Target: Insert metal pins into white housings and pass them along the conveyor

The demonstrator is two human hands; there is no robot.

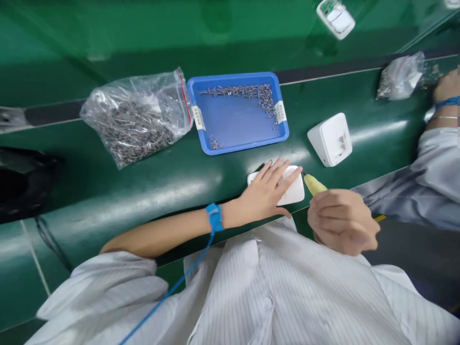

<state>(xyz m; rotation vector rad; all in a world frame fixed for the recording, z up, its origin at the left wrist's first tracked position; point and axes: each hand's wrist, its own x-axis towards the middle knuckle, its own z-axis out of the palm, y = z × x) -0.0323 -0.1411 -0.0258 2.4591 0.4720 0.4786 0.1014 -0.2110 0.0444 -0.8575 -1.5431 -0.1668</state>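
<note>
My left hand (266, 191) lies flat with spread fingers over a white plastic housing (295, 189) near the front edge of the bench. The hand hides much of the housing. A blue wrist strap with a cord is around my left wrist. Just right of the housing, my right hand (341, 220) is closed around a screwdriver with a yellow tapered front (315, 184). Its small dark tip points up and left, close to the housing's right edge. The rest of the tool is hidden in my fist.
A blue tray (240, 146) of small screws stands beyond my left hand, beside a clear bag of screws (136, 124). A white device (332, 140) stands to the right. Farther off are an opened white unit (336, 19), another bag (400, 76) and a co-worker's arm (438, 158).
</note>
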